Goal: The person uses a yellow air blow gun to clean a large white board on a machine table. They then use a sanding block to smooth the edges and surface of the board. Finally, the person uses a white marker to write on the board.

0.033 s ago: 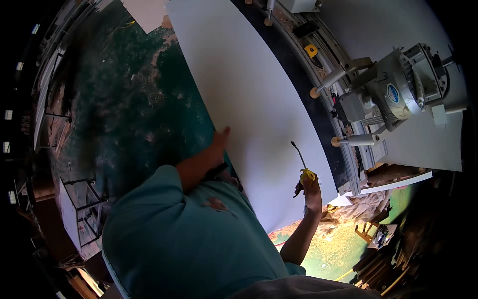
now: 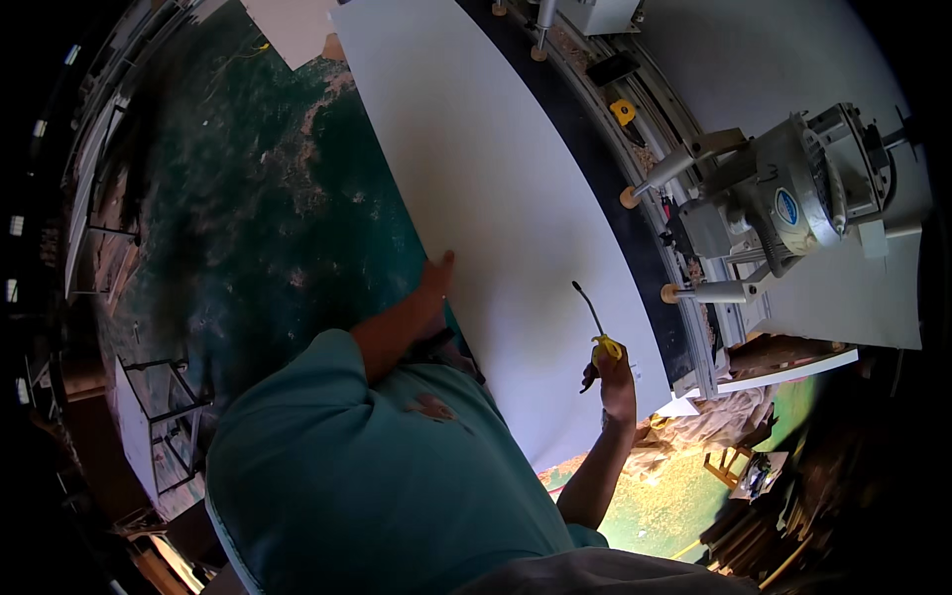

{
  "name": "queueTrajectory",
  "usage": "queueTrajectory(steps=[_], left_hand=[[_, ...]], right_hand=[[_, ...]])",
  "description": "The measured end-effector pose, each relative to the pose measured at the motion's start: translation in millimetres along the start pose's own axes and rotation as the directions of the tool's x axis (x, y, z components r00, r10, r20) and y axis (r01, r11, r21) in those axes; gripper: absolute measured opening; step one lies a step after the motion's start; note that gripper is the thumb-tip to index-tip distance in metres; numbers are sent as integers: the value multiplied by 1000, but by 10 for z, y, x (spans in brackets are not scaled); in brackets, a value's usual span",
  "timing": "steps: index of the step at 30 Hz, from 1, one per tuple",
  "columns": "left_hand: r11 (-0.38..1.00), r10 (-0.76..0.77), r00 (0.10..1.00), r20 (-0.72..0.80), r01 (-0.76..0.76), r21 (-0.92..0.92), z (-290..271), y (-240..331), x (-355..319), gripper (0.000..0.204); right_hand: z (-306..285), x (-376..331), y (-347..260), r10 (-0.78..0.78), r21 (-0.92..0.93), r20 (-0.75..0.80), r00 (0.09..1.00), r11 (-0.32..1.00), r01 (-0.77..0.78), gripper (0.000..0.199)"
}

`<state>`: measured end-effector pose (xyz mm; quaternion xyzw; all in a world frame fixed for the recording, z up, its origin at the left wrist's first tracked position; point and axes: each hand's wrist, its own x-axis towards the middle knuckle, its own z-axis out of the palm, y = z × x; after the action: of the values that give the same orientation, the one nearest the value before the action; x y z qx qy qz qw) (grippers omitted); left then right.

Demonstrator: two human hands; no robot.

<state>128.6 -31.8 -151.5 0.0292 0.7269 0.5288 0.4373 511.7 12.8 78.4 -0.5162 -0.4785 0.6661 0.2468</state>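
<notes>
Panel, long, smooth and white (image 2: 516, 218), lies in front of the person, alongside a grey metal machine with a rounded motor (image 2: 793, 198). Little has changed since the picture just before: the machine sits slightly lower in view and the right hand (image 2: 617, 385) slightly further left, so the work appears to be at the same stage. The left hand (image 2: 434, 282) touches the panel's left edge, one digit showing near it; how far its other fingers are open cannot be told. The right fingers are curled round a yellow-handled tool with a thin, bent tube (image 2: 607, 347), raised above the panel. A small yellow tape measure (image 2: 623, 111) rests by the machine's rails.
</notes>
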Motion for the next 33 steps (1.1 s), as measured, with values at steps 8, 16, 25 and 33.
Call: queueTrajectory(steps=[8,16,25,33], left_hand=[[989,80,977,-196,-103,-109,-568,1156,1896,80],[933,-43,998,-39,26,-358,-643,1871,2405,67],[962,-171,984,40,176,-209,-895,2188,2231,66],[909,-95,953,288,201,-364,-1334,2086,2669,60]], right_hand=[[1545,1243,-451,155,-231,9,988,962,-149,33],[3114,2357,-1060,-229,-339,-55,972,920,198,37],[2072,496,-251,331,-162,194,923,939,-303,31],[647,-1341,545,207,58,-812,546,959,-278,40]])
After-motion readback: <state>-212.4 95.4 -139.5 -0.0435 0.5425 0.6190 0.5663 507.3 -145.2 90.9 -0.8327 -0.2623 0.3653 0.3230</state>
